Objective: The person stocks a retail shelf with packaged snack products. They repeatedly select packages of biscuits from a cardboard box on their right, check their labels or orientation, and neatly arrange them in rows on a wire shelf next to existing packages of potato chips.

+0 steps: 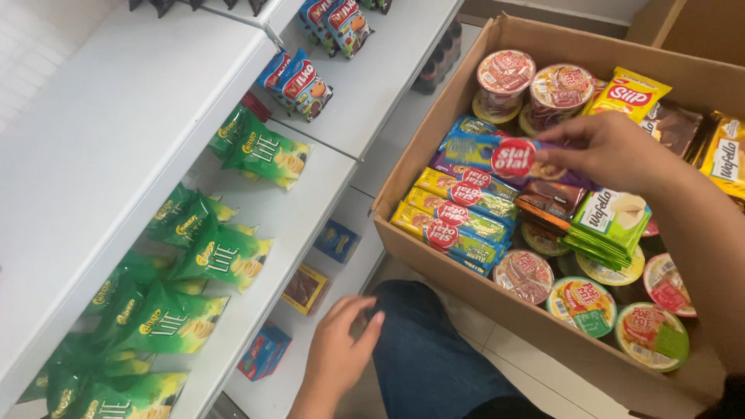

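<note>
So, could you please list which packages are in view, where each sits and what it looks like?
Long blue and purple snack packet with a red round badge: held by the right hand over the brown cardboard box.
Round foil-lidded cups: along the box's near edge.
Green crisp bags: white shelves, left.
Left hand: empty, low near the shelf.

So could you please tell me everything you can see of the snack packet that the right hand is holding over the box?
The packet is a long, flat wrapper of glossy film, blue at its left end and purple toward the right, with a round red and white label near the middle. It lies roughly level, above a row of like packets standing in the cardboard box. The right hand pinches its right end, hiding it; nothing else visibly touches it.
</note>
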